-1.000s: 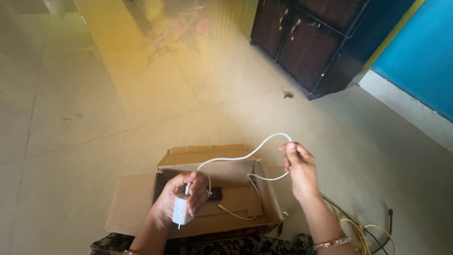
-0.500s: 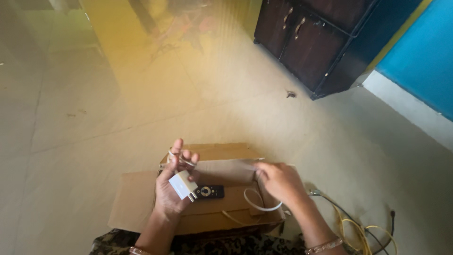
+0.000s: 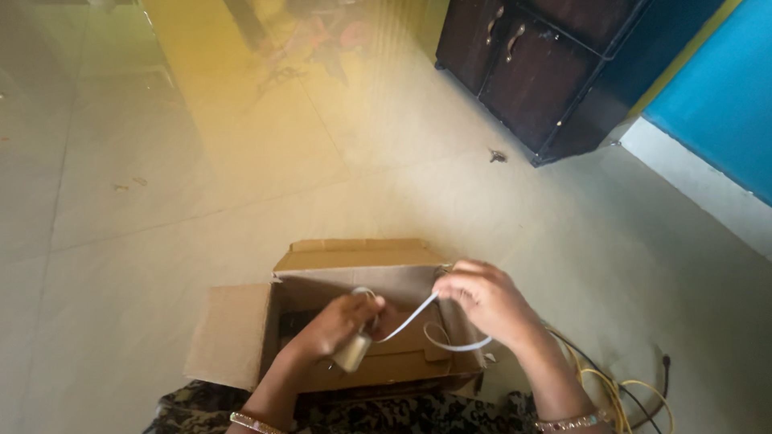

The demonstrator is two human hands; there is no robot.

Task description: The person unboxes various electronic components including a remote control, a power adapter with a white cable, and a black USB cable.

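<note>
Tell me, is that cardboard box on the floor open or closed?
Open. The cardboard box has its flaps folded outward, and both hands work over its exposed inside, holding a white charger and its cable.

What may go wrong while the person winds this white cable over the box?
The cable runs taut from the left hand to the right hand; a hard pull might strain it at the charger. Its loose loop hangs near the box flap and may snag.
</note>
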